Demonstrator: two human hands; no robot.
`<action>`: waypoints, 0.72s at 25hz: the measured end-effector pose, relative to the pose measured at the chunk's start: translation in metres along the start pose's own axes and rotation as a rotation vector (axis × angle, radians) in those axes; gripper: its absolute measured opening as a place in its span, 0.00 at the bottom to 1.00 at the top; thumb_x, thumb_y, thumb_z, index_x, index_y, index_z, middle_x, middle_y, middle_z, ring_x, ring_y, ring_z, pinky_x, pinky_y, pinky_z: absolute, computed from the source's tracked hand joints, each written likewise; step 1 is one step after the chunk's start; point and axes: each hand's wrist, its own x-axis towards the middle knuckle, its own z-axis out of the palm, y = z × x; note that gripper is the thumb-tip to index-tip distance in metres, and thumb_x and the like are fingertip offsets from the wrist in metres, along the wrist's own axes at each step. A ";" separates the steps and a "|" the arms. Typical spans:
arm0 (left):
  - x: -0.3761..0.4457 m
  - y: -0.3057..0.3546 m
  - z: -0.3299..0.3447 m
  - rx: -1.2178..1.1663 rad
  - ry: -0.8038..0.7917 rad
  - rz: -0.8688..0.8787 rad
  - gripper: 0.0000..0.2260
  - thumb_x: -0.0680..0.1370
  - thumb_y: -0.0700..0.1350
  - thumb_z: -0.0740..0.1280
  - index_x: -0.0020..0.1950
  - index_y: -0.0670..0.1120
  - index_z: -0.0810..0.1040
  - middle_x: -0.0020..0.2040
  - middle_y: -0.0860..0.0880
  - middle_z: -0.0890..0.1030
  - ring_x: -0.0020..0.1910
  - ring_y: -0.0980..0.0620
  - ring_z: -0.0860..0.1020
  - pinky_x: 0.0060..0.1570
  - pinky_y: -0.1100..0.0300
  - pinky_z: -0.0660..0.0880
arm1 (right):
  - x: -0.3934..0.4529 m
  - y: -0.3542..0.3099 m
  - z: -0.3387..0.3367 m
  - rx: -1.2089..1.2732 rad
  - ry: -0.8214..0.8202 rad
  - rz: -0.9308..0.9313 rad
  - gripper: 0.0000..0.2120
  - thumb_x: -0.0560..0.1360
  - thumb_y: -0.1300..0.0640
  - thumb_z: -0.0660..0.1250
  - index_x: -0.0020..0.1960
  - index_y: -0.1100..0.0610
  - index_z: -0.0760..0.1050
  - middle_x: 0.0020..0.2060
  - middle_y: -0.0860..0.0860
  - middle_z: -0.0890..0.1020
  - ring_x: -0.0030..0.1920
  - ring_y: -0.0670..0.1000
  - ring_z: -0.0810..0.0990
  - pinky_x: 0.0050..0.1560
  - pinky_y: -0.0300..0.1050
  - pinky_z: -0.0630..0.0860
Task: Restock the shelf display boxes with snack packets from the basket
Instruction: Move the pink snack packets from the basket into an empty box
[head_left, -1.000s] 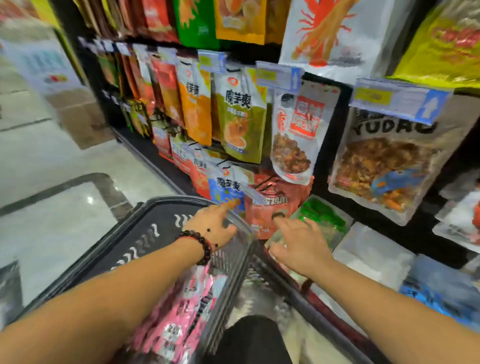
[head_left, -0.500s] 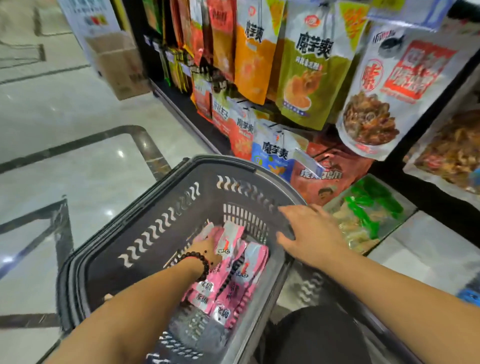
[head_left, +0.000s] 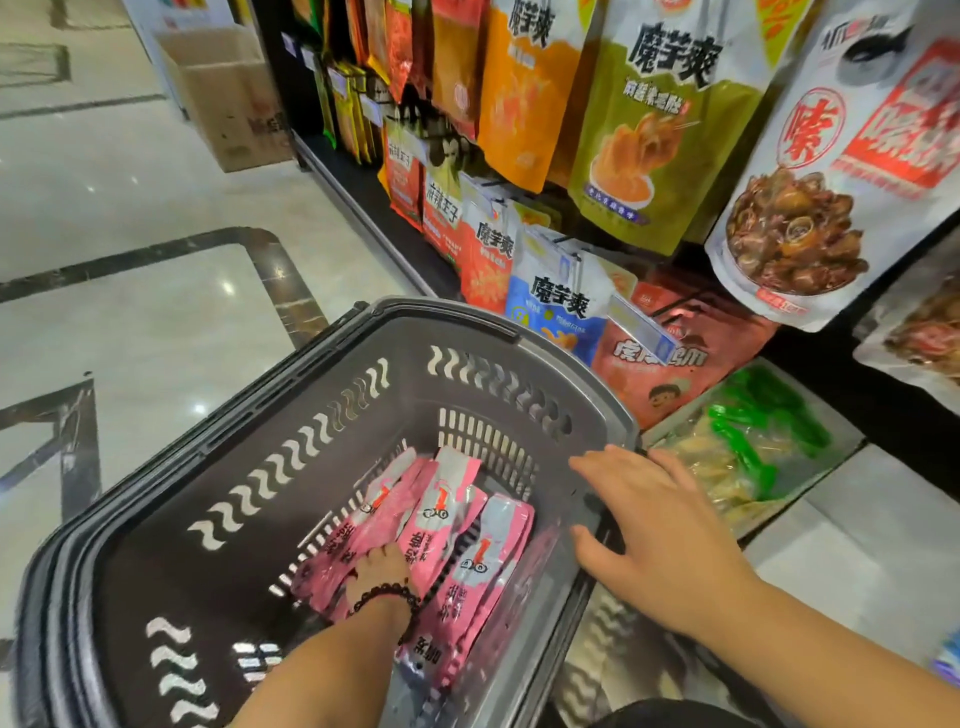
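Observation:
A dark grey plastic basket (head_left: 441, 312) sits low in front of me with several pink snack packets (head_left: 447, 509) lying on its slotted bottom. My left hand (head_left: 379, 566), with a bead bracelet at the wrist, reaches down into the basket; its fingers curl in among the pink packets and are mostly hidden. My right hand (head_left: 660, 530) lies flat on the basket's right rim with fingers spread and the thumb just inside. Right of the basket, a shelf display box (head_left: 831, 447) holds green-and-yellow packets.
Large snack bags (head_left: 660, 130) hang in rows on the black shelf unit above the basket. A clear price tag (head_left: 641, 325) sticks out toward the basket's far rim. A cardboard box (head_left: 228, 98) stands on the glossy tiled floor (head_left: 130, 208) to the left.
My left hand came off the basket's far rim and went down onto the pink packets. My right hand moved from the shelf packets to the basket's right rim. The view tilted downward.

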 end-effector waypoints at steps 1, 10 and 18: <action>0.000 0.002 0.004 0.049 0.006 -0.019 0.26 0.75 0.50 0.66 0.70 0.47 0.63 0.68 0.45 0.71 0.68 0.44 0.68 0.65 0.51 0.70 | -0.003 0.001 0.001 0.007 -0.013 0.009 0.29 0.70 0.38 0.55 0.68 0.46 0.68 0.66 0.42 0.74 0.71 0.46 0.67 0.72 0.53 0.59; -0.017 -0.002 0.018 -0.034 -0.040 -0.105 0.27 0.76 0.39 0.64 0.73 0.44 0.59 0.73 0.42 0.62 0.71 0.41 0.64 0.65 0.46 0.71 | -0.021 0.006 -0.003 0.025 -0.026 0.039 0.27 0.71 0.40 0.56 0.68 0.45 0.67 0.65 0.40 0.73 0.70 0.43 0.66 0.73 0.49 0.55; -0.018 -0.006 0.012 0.123 -0.046 -0.013 0.20 0.77 0.42 0.61 0.69 0.45 0.67 0.68 0.42 0.70 0.66 0.42 0.70 0.62 0.47 0.73 | -0.028 0.012 0.002 0.019 -0.055 0.030 0.26 0.71 0.41 0.55 0.67 0.45 0.68 0.64 0.41 0.74 0.69 0.45 0.68 0.72 0.51 0.59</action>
